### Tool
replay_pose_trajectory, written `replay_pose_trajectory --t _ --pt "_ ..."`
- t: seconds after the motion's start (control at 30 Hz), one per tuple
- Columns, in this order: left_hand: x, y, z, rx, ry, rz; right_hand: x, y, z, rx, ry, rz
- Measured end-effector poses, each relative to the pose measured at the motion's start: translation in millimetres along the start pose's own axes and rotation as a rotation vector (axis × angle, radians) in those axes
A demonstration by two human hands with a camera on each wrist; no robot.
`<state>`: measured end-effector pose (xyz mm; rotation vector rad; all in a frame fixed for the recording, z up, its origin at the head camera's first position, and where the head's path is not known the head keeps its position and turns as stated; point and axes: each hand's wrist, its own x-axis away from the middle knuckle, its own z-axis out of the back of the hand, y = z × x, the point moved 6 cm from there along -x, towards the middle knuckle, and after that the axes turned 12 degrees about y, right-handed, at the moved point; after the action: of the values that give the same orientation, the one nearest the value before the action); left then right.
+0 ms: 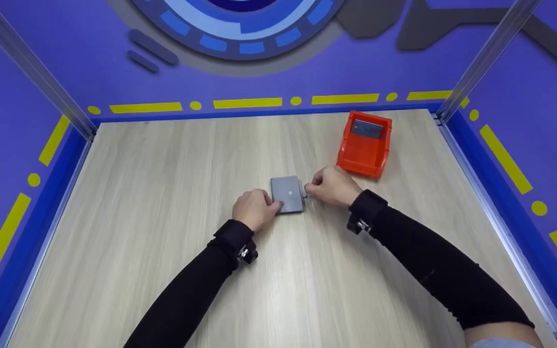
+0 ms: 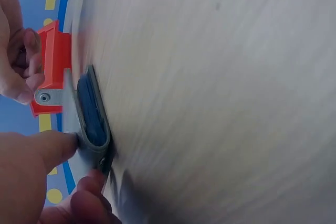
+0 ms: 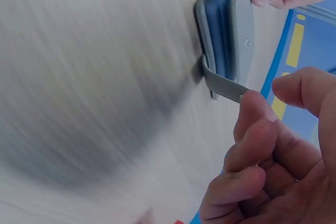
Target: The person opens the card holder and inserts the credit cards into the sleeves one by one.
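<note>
A grey wallet (image 1: pixel 286 193) with dark blue inner layers lies folded on the table. My left hand (image 1: pixel 255 209) grips its near left corner, thumb on the top cover and fingers at the lower edge in the left wrist view. From the wallet's right side sticks out a short grey strap (image 2: pixel 51 97) with a metal snap. My right hand (image 1: pixel 334 186) is beside that strap. In the right wrist view its index fingertip (image 3: pixel 253 103) meets the strap's end, while the thumb stands apart and the other fingers are loosely bent.
An open red bin (image 1: pixel 363 162) stands beyond my right hand, with a grey-blue card-like piece (image 1: pixel 367 129) at its back. Blue-purple panels (image 1: pixel 240 89) with yellow marks border the wooden table (image 1: pixel 162 193) at the back and sides.
</note>
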<state>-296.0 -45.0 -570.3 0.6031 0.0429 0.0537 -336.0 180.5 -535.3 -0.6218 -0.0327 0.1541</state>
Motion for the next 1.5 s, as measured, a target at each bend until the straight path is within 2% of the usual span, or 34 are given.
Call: replay_pose_trajectory --t 0.33,0.6,0.77,0.9,1.2,1.5 --pt "-1.1 -2.3 -4.7 0.005 -0.005 0.039 -8 -4 -10 0.080 -0.033 0.012" --pt "-2.5 -1.4 -3.7 0.006 0.007 0.022 -10 -26 -20 0.190 -0.039 0.154" --pt "-6.0 -6.1 -6.7 0.017 0.029 0.001 -9 -42 -30 0.289 -0.007 0.276" --pt "-6.2 -6.8 -7.2 0.014 0.032 -0.002 -9 -51 -39 0.354 0.006 0.343" --pt "-6.4 -2.8 -6.1 -0.011 0.013 0.001 -10 -59 -57 0.414 -0.021 0.431" --pt "-7.5 -2.6 -4.8 -0.017 0.014 0.000 -13 -64 -60 0.422 -0.035 0.480"
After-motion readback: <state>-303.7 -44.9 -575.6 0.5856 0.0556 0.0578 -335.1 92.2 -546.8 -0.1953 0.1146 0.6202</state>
